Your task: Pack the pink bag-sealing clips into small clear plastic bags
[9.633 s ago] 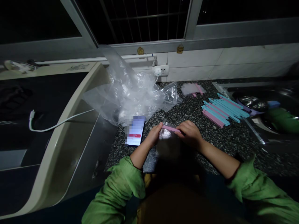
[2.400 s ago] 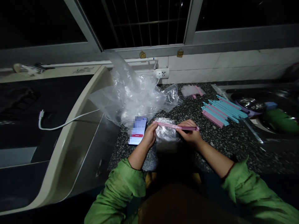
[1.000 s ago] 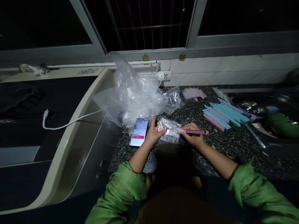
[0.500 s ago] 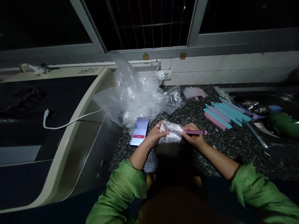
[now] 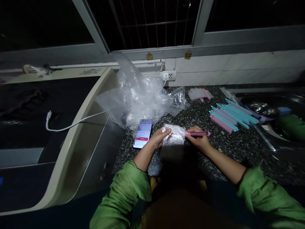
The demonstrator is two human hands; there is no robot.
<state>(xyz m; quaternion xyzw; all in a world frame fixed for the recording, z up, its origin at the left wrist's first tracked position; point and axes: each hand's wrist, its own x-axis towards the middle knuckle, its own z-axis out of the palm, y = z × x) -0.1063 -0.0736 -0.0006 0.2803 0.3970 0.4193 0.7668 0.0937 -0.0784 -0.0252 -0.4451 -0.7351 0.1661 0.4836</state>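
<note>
My left hand (image 5: 157, 139) is closed on the left end of a small clear plastic bag (image 5: 175, 136), its thumb pressed on top. The crinkled bag lies over the front of the counter and shines in the light. At the bag's right edge, my right hand (image 5: 200, 142) pinches a long, thin pink bag-sealing clip (image 5: 202, 134), whose free end points right. The bag hides how far the clip runs along it. A lit phone (image 5: 143, 135) lies just left of my left hand. Several blue and pink clips (image 5: 233, 115) are spread on the counter to the right.
A large crumpled clear plastic sheet (image 5: 145, 98) fills the back of the speckled counter (image 5: 195, 111). Behind my hands lies a flat clear packet (image 5: 197, 94) with pink strips. A washing machine (image 5: 78, 127) stands left, a sink (image 5: 269, 143) with dishes right.
Earlier the pink clip lay along the bag's top edge between both hands. Since then the bag has been folded over, and my left thumb has closed down on it. My right hand stays on the clip.
</note>
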